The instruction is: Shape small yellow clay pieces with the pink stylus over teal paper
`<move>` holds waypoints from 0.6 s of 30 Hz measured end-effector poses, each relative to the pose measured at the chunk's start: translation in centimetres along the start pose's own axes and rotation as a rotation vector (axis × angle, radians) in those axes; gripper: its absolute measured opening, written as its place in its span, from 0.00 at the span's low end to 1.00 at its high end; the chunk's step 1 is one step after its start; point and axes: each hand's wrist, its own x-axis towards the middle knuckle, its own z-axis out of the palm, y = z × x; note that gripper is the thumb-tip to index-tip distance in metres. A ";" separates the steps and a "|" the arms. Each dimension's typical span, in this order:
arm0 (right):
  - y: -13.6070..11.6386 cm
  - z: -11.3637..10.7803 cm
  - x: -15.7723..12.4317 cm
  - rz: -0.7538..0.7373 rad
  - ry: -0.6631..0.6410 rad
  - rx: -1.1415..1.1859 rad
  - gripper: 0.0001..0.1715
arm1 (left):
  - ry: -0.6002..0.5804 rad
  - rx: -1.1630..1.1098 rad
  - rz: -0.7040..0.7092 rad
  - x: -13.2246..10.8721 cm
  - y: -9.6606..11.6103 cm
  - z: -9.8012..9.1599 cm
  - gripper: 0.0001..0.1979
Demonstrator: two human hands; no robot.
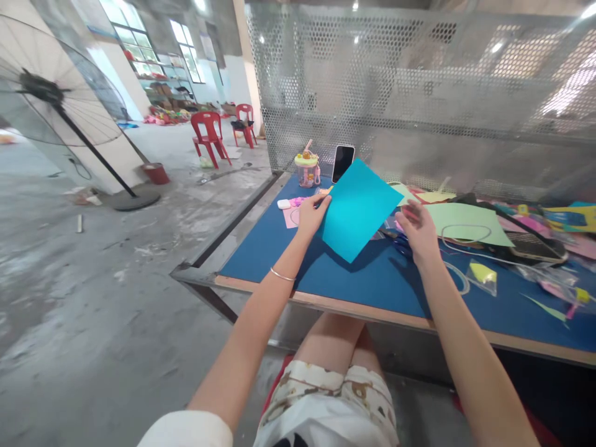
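Observation:
A sheet of bright turquoise paper (356, 211) is held up at a slant above the blue tabletop (274, 261). My left hand (313, 214) pinches its left edge between thumb and fingers. Just off the sheet's right corner is my right hand (418, 228), its fingers curled but apart, with nothing visible in them. Dark-handled scissors (401, 243) lie on the table beside my right hand, partly hidden. Below my left hand there is a pink slip of paper (291, 217) with a small white item (283, 204) near it.
A clear cup with a yellow lid (307, 171) and a phone standing upright (343, 162) are at the back. Pale green paper (470, 223), a white cable (465, 245) and a small bag with something yellow (483, 276) lie at right. A perforated metal screen (372, 93) closes off the far side.

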 end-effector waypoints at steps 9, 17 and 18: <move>3.4 1.1 -1.0 0.358 -0.286 0.256 0.24 | -0.134 0.209 0.036 -1.1 0.1 0.9 0.14; 0.8 1.7 -1.7 0.092 -0.120 0.029 0.25 | -0.361 0.042 0.345 -5.7 6.5 3.4 0.51; 0.2 1.7 -1.8 0.057 -0.118 0.012 0.24 | -0.421 -0.012 0.335 -6.0 7.2 3.5 0.49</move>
